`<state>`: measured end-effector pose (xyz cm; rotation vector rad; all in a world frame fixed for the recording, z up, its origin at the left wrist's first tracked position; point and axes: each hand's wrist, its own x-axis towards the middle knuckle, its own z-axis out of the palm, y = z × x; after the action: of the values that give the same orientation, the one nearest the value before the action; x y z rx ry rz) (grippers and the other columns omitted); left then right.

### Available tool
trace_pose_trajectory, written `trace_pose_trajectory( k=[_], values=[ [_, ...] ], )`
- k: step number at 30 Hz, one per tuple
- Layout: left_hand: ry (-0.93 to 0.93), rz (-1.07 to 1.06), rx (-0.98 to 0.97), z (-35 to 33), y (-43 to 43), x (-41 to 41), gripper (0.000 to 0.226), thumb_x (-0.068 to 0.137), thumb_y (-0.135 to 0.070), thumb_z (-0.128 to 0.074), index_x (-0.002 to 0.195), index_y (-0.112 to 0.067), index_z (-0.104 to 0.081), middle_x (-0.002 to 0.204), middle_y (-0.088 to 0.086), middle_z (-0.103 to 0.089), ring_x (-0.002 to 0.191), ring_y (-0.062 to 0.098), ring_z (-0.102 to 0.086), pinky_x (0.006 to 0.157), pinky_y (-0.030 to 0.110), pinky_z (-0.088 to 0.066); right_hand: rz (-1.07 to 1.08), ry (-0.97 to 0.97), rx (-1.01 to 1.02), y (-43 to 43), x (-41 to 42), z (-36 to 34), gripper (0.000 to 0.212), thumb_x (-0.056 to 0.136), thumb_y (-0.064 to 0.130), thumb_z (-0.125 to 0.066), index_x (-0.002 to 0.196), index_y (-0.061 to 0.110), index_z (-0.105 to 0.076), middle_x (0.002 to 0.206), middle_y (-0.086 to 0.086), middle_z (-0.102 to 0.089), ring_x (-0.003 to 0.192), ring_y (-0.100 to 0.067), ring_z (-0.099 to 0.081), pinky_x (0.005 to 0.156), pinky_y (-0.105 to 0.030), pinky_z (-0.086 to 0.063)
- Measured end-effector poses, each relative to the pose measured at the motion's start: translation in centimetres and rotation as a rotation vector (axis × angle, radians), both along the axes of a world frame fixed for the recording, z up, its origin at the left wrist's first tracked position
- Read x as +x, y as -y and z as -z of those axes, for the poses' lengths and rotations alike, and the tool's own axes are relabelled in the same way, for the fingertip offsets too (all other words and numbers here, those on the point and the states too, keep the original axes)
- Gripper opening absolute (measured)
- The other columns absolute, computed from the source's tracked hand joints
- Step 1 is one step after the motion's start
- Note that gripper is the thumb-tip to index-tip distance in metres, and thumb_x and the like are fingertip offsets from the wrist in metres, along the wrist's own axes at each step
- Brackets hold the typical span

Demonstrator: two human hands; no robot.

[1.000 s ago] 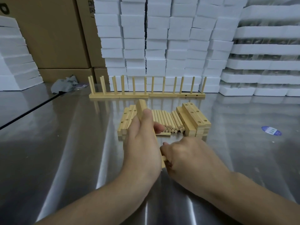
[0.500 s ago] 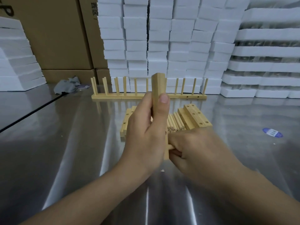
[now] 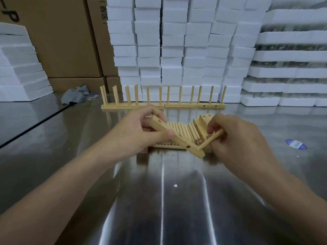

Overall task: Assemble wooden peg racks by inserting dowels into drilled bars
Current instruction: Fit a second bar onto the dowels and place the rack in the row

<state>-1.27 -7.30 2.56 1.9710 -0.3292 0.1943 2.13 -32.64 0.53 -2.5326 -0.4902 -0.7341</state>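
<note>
Stainless steel table (image 3: 53, 156) filled the lower view, with stacked white foam blocks (image 3: 177, 50) at twelve o'clock, cardboard boxes (image 3: 62, 41) at ten o'clock and foam trays (image 3: 292, 55) at two o'clock. Just in front of the foam, two finished peg racks (image 3: 162, 105) stood end to end, their pegs upright. A crumpled grey rag (image 3: 74, 94) lay to the racks' nine o'clock side. Near the middle of the view, the left hand (image 3: 141, 131) gripped a drilled bar (image 3: 177, 137), thumb along its near edge and fingers curled behind its upper end. The bar was held above the table and slanted from ten o'clock down to four o'clock, its holed face turned toward the camera with three holes showing. The right hand (image 3: 235, 138) pinched a single dowel (image 3: 211, 140) between thumb and curled fingers. The dowel angled from two o'clock to eight o'clock, and its lower tip met the bar close to the bar's lower end; whether the tip sat inside a hole could not be told. Behind the bar a pile of loose dowels (image 3: 178, 127) lay side by side on the table, and a stack of spare bars (image 3: 201, 123) sat touching the pile at its three o'clock side. A blue sticker (image 3: 296, 144) was on the table at three o'clock, well apart from the hands, and a small white crumb (image 3: 175, 185) lay at six o'clock.
</note>
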Motion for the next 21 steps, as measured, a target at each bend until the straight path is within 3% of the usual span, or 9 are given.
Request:
trace_pose_trajectory(
  k=[2, 6, 9, 11, 15, 19, 21],
  values=[
    [-0.029, 0.042, 0.153, -0.4, -0.6, 0.0, 0.029, 0.079, -0.037, -0.091, 0.095, -0.026, -0.071, 0.098, 0.001, -0.082, 0.082, 0.022, -0.076, 0.071, 0.026, -0.059, 0.004, -0.027, 0.018, -0.1, 0.0, 0.2, 0.032, 0.079, 0.013, -0.069, 0.092, 0.038, -0.054, 0.079, 0.020, -0.054, 0.071, -0.005, -0.054, 0.056, -0.032, -0.045],
    [-0.023, 0.084, 0.414, -0.4, -0.9, -0.1, 0.025, 0.078, -0.037, -0.094, 0.091, -0.034, -0.073, 0.092, -0.011, -0.076, 0.080, 0.005, -0.070, 0.072, 0.025, -0.056, -0.030, -0.020, -0.024, -0.6, -0.2, 0.7, 0.050, 0.080, 0.010, -0.072, 0.108, 0.044, -0.048, 0.090, 0.021, -0.049, 0.073, -0.006, -0.055, 0.056, -0.029, -0.042],
    [-0.037, 0.061, 0.598, 0.1, -0.4, -0.5, 0.024, 0.080, -0.043, -0.090, 0.093, -0.040, -0.070, 0.094, -0.017, -0.071, 0.088, 0.009, -0.069, 0.081, 0.040, -0.060, -0.055, -0.023, -0.011, -1.1, -0.3, 1.1, 0.067, 0.081, 0.008, -0.072, 0.122, 0.052, -0.044, 0.091, 0.023, -0.048, 0.074, -0.001, -0.056, 0.057, -0.030, -0.047],
    [-0.036, 0.058, 0.708, 0.4, -0.2, -0.6, 0.024, 0.080, -0.050, -0.087, 0.092, -0.041, -0.068, 0.094, -0.021, -0.069, 0.090, 0.007, -0.066, 0.080, 0.040, -0.059, -0.085, -0.038, 0.041, -1.3, -0.4, 1.4, 0.072, 0.083, 0.008, -0.069, 0.128, 0.056, -0.040, 0.087, 0.022, -0.052, 0.071, -0.001, -0.056, 0.057, -0.034, -0.049],
    [0.065, 0.000, 0.756, 0.8, 0.2, -0.5, 0.033, 0.083, -0.075, -0.069, 0.090, -0.043, -0.067, 0.091, -0.025, -0.066, 0.084, -0.001, -0.061, 0.065, 0.027, -0.049, -0.108, -0.085, 0.134, -1.1, -0.3, 1.5, 0.055, 0.086, 0.011, -0.065, 0.121, 0.051, -0.049, 0.088, 0.017, -0.057, 0.074, -0.004, -0.058, 0.064, -0.041, -0.055],
    [0.277, -0.143, 0.792, 2.0, 0.9, 0.2, 0.014, 0.104, -0.051, -0.057, 0.103, -0.045, -0.069, 0.088, -0.024, -0.062, 0.094, -0.004, -0.054, 0.076, 0.029, -0.049, -0.096, -0.136, 0.169, -1.3, -0.3, 1.6, 0.034, 0.087, 0.011, -0.058, 0.103, 0.040, -0.061, 0.091, 0.018, -0.057, 0.077, -0.005, -0.057, 0.068, -0.039, -0.054],
    [0.313, -0.189, 0.862, 2.4, 1.0, 0.7, 0.017, 0.107, -0.038, -0.056, 0.112, -0.043, -0.072, 0.092, -0.027, -0.058, 0.095, -0.001, -0.051, 0.079, 0.028, -0.045, -0.099, -0.169, 0.179, -1.3, -0.2, 1.4, 0.029, 0.088, 0.011, -0.055, 0.099, 0.037, -0.064, 0.088, 0.018, -0.058, 0.076, -0.005, -0.056, 0.067, -0.037, -0.051]
  ],
)
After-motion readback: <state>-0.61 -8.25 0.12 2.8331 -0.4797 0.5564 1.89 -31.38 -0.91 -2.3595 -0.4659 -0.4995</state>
